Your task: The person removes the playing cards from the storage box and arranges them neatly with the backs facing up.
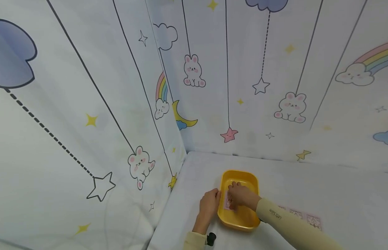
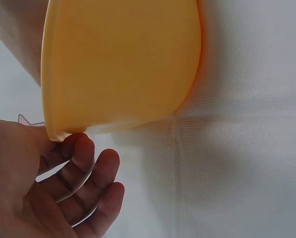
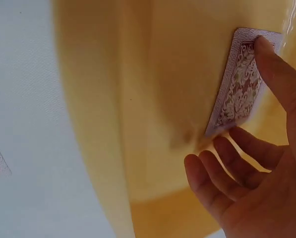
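A yellow plastic basin (image 1: 239, 220) with rounded corners stands on the white table. My left hand (image 1: 209, 205) holds its left rim, thumb and curled fingers meeting at the edge in the left wrist view, where the outer wall of the basin (image 2: 123, 59) fills the top. Inside the basin, my right hand (image 1: 242, 195) holds a playing card (image 3: 241, 84) with an ornate reddish back and pale border. The thumb lies on one end of the card, and the fingertips (image 3: 237, 134) are at the opposite end.
More patterned cards (image 1: 314, 221) lie in a row on the white tabletop (image 1: 353, 198), right of the basin and partly behind the right sleeve (image 1: 284, 220). White curtains (image 1: 244, 114) printed with rabbits and stars rise along the left and back. A dark band piece (image 1: 211, 238) is at the left wrist.
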Demonstrator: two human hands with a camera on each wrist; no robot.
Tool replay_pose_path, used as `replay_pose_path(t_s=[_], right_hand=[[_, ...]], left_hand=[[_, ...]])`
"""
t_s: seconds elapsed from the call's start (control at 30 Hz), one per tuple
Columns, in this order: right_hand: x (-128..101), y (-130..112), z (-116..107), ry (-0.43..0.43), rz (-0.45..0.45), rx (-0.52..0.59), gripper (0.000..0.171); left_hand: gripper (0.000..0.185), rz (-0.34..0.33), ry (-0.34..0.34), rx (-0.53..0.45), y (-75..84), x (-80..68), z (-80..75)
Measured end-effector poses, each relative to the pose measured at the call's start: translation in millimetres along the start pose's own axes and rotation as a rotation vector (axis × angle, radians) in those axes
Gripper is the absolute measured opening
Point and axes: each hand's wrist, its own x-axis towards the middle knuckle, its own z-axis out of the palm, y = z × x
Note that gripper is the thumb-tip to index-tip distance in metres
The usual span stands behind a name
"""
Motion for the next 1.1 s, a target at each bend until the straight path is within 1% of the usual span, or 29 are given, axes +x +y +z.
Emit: replay_pose_path(t_s=[0.1,0.2,0.3,0.4,0.53,0.6,0.7,0.8,0.9,0.97,1.1], right_hand=[[1.0,0.4,-0.4,0.014,0.002,0.012,0.071],[-0.1,2.7,-1.5,0.045,-0.01,0.038,0.065],[-1.9,5.0,-4.7,0.06,-0.018,0.081,0.059],[-2.7,6.5,-9.3,0.037,-0.013,0.18,0.049],[-3.7,9.5,-14.1,-0.006,-0.024,0.375,0.031],[-4.5,12.5,-14.5,-0.014,-0.033,0.454,0.025],[-9.1,22.6,-12.2,-0.009,-0.023,0.573,0.021],[-14.8,35.9,-11.5,-0.007,-0.001,0.704,0.022],[-23.2,52.0,-14.1,0.012,-0.005,0.795,0.024],[-31.1,64.2,-17.5,0.033,-0.036,0.834,0.026],[-50.4,90.3,-23.2,0.08,-0.1,0.86,0.03]], left_hand=[[0.028,0.003,0.0,0.008,0.0,-0.2,-0.5],[0.028,0.006,-0.002,0.008,1.1,-0.7,-0.3],[0.027,0.006,-0.001,0.007,2.3,-0.3,0.0],[0.027,0.0,0.001,0.005,3.5,0.1,-0.1],[0.027,-0.016,-0.002,-0.005,3.3,0.3,0.4],[0.026,-0.019,-0.002,-0.011,2.2,0.3,1.0],[0.026,-0.022,-0.003,-0.018,1.8,0.0,4.1],[0.025,-0.032,-0.005,-0.03,1.6,-1.3,5.0],[0.025,-0.034,-0.002,-0.041,1.7,-2.8,4.4],[0.026,-0.037,0.0,-0.044,2.1,-3.6,3.5],[0.025,-0.034,0.008,-0.033,3.5,-3.9,1.8]])
